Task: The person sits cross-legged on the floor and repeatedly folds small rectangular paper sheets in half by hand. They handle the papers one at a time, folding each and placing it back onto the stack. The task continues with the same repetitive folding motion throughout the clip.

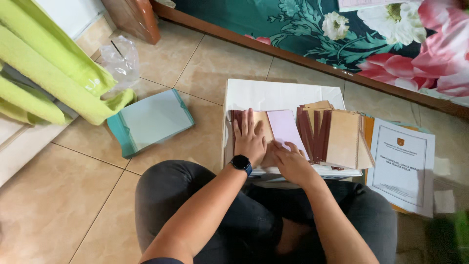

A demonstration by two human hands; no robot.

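Hands work at a white box (273,95) on the floor: left hand (249,139) lies flat, fingers spread, on a tan booklet (261,128); right hand (292,160) presses a pink sheet (286,127). Brown-spined booklets (327,134) lie fanned alongside, seemingly unsorted.

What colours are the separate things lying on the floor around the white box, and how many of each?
Teal, folder: 1
Clear, plastic bag: 1
White, printed document: 1
Yellow-green, towel: 1
Total: 4
The stack under the left hand and right hand overlaps too much to count.
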